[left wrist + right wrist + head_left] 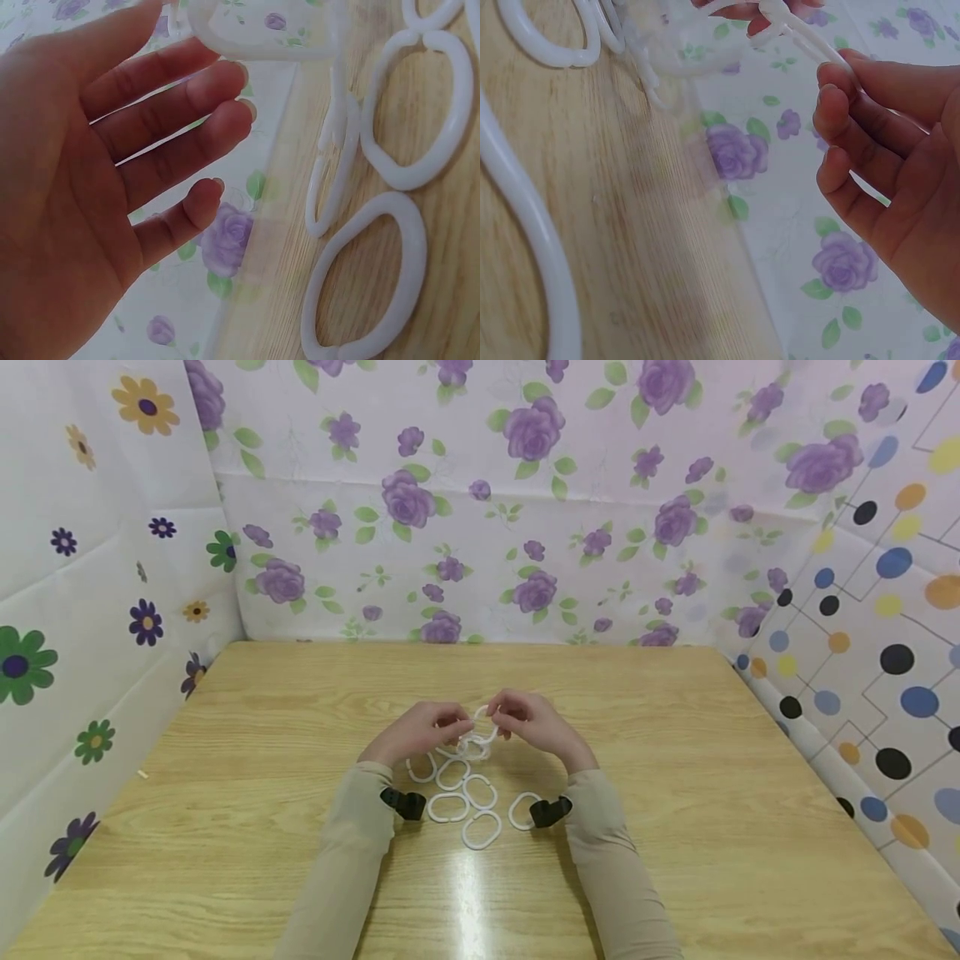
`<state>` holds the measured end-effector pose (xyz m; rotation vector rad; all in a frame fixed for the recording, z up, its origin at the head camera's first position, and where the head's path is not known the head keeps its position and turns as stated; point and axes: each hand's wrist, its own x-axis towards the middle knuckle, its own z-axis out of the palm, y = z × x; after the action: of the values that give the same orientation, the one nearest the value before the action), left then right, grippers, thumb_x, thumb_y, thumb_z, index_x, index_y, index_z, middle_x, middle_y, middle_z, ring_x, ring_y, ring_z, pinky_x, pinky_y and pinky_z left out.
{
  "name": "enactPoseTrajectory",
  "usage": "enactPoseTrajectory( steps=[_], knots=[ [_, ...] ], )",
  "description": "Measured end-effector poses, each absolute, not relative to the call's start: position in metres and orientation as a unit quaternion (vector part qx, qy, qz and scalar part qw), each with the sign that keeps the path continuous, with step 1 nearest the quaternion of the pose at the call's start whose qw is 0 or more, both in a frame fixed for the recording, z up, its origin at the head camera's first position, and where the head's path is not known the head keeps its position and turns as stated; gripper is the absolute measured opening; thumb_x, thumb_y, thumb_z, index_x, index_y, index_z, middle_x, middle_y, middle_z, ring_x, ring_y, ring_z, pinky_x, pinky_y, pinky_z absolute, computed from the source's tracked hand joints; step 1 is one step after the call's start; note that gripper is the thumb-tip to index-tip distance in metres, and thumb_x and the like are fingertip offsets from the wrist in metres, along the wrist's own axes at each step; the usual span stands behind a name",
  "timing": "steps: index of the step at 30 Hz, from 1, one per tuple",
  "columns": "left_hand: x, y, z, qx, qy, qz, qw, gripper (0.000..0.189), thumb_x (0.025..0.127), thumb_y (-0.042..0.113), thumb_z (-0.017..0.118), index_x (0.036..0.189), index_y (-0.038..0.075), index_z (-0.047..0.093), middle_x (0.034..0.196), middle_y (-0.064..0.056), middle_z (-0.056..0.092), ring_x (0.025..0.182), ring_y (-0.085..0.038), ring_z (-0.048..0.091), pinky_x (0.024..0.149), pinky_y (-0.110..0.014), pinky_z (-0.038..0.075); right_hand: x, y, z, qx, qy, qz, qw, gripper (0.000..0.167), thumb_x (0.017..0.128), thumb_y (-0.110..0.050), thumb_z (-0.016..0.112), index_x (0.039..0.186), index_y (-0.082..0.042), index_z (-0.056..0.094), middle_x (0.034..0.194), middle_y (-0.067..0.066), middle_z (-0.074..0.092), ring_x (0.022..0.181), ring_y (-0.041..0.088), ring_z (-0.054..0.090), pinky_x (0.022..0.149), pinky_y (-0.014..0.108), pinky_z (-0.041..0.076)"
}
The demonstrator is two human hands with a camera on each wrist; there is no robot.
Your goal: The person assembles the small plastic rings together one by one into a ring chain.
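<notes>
White oval shower curtain rings, each with a small gap, are linked in a short chain [474,747] between the two hands. My right hand [538,727] pinches one raised curtain ring [814,43] between thumb and fingertips. On the other side, my left hand [422,731] holds a linked curtain ring [262,51] with thumb and index finger near the top edge of the left wrist view; the other fingers are loosely bent. The exact contact of the left thumb is cut off there. Part of the chain hangs down to the wooden table [300,693].
Several loose curtain rings [482,830] lie on the table between the forearms, and one ring [512,810] sits partly behind the right wrist's black camera [551,812]. A tiny pale bit [142,774] is at the table's left edge. Flowered sheets [480,560] hang behind.
</notes>
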<state>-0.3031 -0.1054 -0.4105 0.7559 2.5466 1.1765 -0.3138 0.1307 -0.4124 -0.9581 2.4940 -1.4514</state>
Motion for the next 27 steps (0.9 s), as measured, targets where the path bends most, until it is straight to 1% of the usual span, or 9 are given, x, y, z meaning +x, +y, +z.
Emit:
enactPoseTrajectory(
  steps=[4, 6, 9, 12, 15, 17, 19, 22, 27],
  knots=[
    [-0.3029, -0.1059, -0.4095, 0.262, 0.87, 0.402, 0.118, 0.03, 0.102, 0.035, 0.049, 0.111, 0.011, 0.066, 0.089, -0.01, 0.068, 0.083, -0.028, 0.064, 0.072, -0.032, 0.049, -0.3136, 0.1313, -0.413, -0.317, 0.82, -0.475, 0.043, 0.015, 0.097, -0.009, 0.057, 0.106, 0.003, 0.06, 0.075, 0.021, 0.063, 0.068, 0.027, 0.062, 0.06, 0.031, 0.047],
    [-0.3031, -0.1062, -0.409, 0.264, 0.87, 0.399, 0.116, 0.027, 0.102, 0.033, 0.05, 0.108, 0.013, 0.067, 0.089, -0.01, 0.068, 0.083, -0.028, 0.063, 0.072, -0.031, 0.049, -0.3136, 0.1315, -0.4134, -0.318, 0.819, -0.475, 0.043, 0.016, 0.097, -0.008, 0.057, 0.107, 0.004, 0.059, 0.075, 0.018, 0.064, 0.07, 0.031, 0.063, 0.06, 0.031, 0.047],
    [-0.3031, -0.1068, -0.4082, 0.266, 0.873, 0.393, 0.114, 0.022, 0.101, 0.031, 0.052, 0.104, 0.015, 0.067, 0.09, -0.01, 0.069, 0.083, -0.028, 0.064, 0.072, -0.031, 0.049, -0.314, 0.1312, -0.4144, -0.322, 0.817, -0.475, 0.051, 0.016, 0.097, -0.006, 0.057, 0.109, 0.004, 0.059, 0.077, 0.019, 0.064, 0.072, 0.032, 0.064, 0.064, 0.038, 0.049],
    [-0.3035, -0.1075, -0.4079, 0.269, 0.875, 0.387, 0.106, 0.023, 0.1, 0.029, 0.053, 0.106, 0.012, 0.067, 0.093, -0.01, 0.07, 0.084, -0.027, 0.065, 0.073, -0.031, 0.051, -0.3144, 0.1309, -0.4151, -0.326, 0.814, -0.477, 0.066, 0.018, 0.097, -0.005, 0.056, 0.112, 0.005, 0.057, 0.081, 0.021, 0.064, 0.075, 0.03, 0.065, 0.069, 0.05, 0.05],
    [-0.3038, -0.1089, -0.4079, 0.268, 0.88, 0.382, 0.089, 0.026, 0.1, 0.028, 0.054, 0.11, 0.008, 0.067, 0.098, -0.008, 0.07, 0.085, -0.022, 0.066, 0.075, -0.031, 0.052, -0.3144, 0.131, -0.4157, -0.33, 0.808, -0.481, 0.086, 0.018, 0.097, -0.003, 0.054, 0.114, 0.005, 0.056, 0.086, 0.024, 0.065, 0.079, 0.031, 0.065, 0.074, 0.056, 0.049],
    [-0.3039, -0.1096, -0.4077, 0.258, 0.886, 0.378, 0.073, 0.028, 0.1, 0.029, 0.054, 0.11, 0.007, 0.067, 0.096, -0.006, 0.07, 0.084, -0.018, 0.064, 0.075, -0.032, 0.052, -0.314, 0.1309, -0.4158, -0.332, 0.806, -0.481, 0.099, 0.019, 0.097, -0.002, 0.054, 0.115, 0.005, 0.055, 0.091, 0.026, 0.066, 0.081, 0.032, 0.066, 0.075, 0.057, 0.049],
    [-0.3034, -0.11, -0.4068, 0.246, 0.892, 0.376, 0.054, 0.028, 0.1, 0.031, 0.054, 0.11, 0.008, 0.067, 0.094, -0.004, 0.069, 0.083, -0.015, 0.062, 0.076, -0.032, 0.051, -0.3134, 0.1304, -0.4156, -0.334, 0.804, -0.479, 0.112, 0.019, 0.097, -0.002, 0.054, 0.115, 0.002, 0.056, 0.096, 0.026, 0.067, 0.084, 0.032, 0.066, 0.078, 0.056, 0.049],
    [-0.3021, -0.11, -0.4046, 0.23, 0.896, 0.379, 0.03, 0.026, 0.1, 0.03, 0.054, 0.109, 0.009, 0.066, 0.091, -0.004, 0.068, 0.083, -0.016, 0.06, 0.076, -0.033, 0.049, -0.3126, 0.1287, -0.4151, -0.34, 0.799, -0.479, 0.127, 0.019, 0.096, -0.003, 0.055, 0.115, 0.0, 0.057, 0.101, 0.024, 0.067, 0.089, 0.033, 0.066, 0.082, 0.054, 0.051],
    [-0.3013, -0.1109, -0.4031, 0.221, 0.898, 0.38, 0.003, 0.021, 0.099, 0.026, 0.055, 0.109, 0.01, 0.064, 0.094, -0.005, 0.067, 0.086, -0.018, 0.061, 0.073, -0.031, 0.05, -0.3115, 0.1265, -0.4142, -0.357, 0.792, -0.471, 0.154, 0.02, 0.095, -0.002, 0.058, 0.114, 0.002, 0.058, 0.106, 0.02, 0.066, 0.097, 0.033, 0.065, 0.087, 0.041, 0.054]
  ],
)
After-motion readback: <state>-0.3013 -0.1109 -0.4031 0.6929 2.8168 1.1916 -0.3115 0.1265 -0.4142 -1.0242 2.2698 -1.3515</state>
